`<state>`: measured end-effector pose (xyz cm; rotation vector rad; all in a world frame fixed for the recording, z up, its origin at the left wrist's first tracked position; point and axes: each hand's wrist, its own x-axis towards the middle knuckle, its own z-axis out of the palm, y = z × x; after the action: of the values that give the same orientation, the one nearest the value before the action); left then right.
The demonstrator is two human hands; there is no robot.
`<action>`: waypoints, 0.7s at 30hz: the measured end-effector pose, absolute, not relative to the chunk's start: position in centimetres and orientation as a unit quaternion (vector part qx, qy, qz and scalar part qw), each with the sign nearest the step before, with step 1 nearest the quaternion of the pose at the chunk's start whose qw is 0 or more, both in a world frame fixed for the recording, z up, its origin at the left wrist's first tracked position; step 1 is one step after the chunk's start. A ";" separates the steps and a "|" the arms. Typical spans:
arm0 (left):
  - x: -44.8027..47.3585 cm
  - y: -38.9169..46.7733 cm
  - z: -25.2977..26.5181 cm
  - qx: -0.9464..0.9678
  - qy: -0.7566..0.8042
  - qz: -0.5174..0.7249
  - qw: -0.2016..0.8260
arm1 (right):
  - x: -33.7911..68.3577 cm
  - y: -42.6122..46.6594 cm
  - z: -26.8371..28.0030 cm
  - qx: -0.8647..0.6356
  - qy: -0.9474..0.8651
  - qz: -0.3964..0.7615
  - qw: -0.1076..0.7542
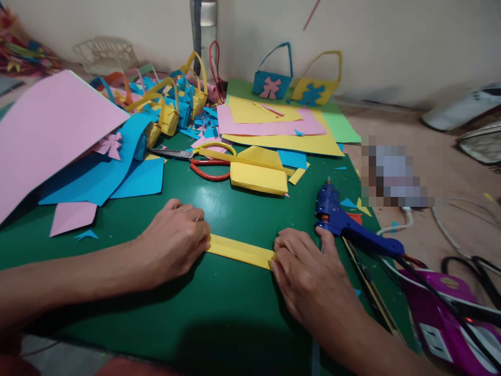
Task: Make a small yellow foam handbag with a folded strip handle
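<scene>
A folded yellow paper strip (pixel 240 251) lies stretched between my two hands, low over the green table (pixel 219 313). My left hand (pixel 178 237) is closed on the strip's left end, fingers curled over it. At the other end my right hand (pixel 307 269) pinches the strip, its little finger resting near the blue glue gun (pixel 332 209). Both ends of the strip are hidden under the fingers. Beyond the hands sits a folded yellow paper box (pixel 259 178), beside scissors (pixel 209 162) with red and yellow handles.
Blue paper sheets (pixel 136 177) and a large pink sheet (pixel 58 130) cover the left side. Small paper bags (pixel 170 117) crowd the back left. Two finished-looking bags (pixel 273 84) lean on the wall. A purple power strip (pixel 442 313) with cables lies at right.
</scene>
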<state>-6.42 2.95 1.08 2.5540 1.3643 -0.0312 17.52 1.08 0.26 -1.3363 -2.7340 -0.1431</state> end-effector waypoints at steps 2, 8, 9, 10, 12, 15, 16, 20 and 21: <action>-6.4 2.9 0.9 0.876 0.467 -0.003 0.120 | 17.5 1.0 0.3 -0.440 -0.896 -0.045 0.046; -6.8 2.8 0.4 0.882 0.458 0.035 0.107 | 17.5 0.7 0.9 -0.442 -0.894 -0.059 0.044; -6.8 2.7 0.4 0.886 0.451 0.042 0.097 | 17.5 0.7 1.0 -0.436 -0.896 -0.068 0.048; -6.8 2.7 0.5 0.892 0.442 0.048 0.078 | 17.4 0.5 1.0 -0.425 -0.901 -0.079 0.050; -6.7 2.5 0.7 0.908 0.415 0.049 0.029 | 17.2 0.3 1.1 -0.390 -0.914 -0.101 0.046; -6.3 2.0 1.1 0.929 0.368 0.029 -0.027 | 16.7 0.0 0.8 -0.347 -0.928 -0.129 0.043; -6.2 1.9 1.2 0.933 0.357 0.022 -0.039 | 16.6 -0.2 0.8 -0.339 -0.930 -0.137 0.044; -6.0 1.2 1.1 0.938 0.335 0.013 -0.088 | 16.2 -0.4 0.6 -0.331 -0.928 -0.163 0.045; -6.0 1.0 1.0 0.938 0.331 0.015 -0.098 | 16.1 -0.4 0.6 -0.329 -0.928 -0.166 0.047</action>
<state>-6.03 1.03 0.98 3.1463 1.1107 0.0487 16.07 -0.40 0.60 -1.0041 -2.8324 -0.5077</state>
